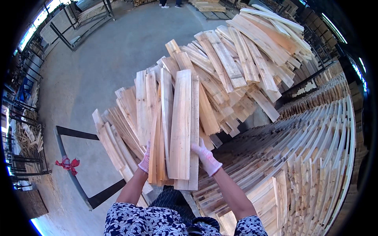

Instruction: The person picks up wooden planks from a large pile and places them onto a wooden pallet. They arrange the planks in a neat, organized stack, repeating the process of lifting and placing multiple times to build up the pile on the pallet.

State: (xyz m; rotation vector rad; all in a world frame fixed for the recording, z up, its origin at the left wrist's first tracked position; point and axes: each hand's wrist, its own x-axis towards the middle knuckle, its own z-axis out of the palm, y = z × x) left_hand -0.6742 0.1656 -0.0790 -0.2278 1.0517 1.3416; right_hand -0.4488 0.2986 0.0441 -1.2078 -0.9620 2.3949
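Note:
Between my two hands is a bundle of rough wooden boards [180,126], its near ends toward my body. My left hand [145,159], in a pale pink work glove, presses against the bundle's left side; its fingers are mostly hidden by the wood. On the other side my right hand [205,157], gloved the same way, grips the right edge, thumb along the boards and other fingers partly hidden. The boards stand side by side at slightly different angles. Just beyond them lies a big loose heap of similar boards [226,59].
Rows of boards stacked on edge [307,157] fill the right side. A dark metal frame [78,188] with a red cloth tie [67,164] stands at left on the concrete floor [90,70]. Racks [75,27] are farther back. Two people's feet [170,5] show at the top.

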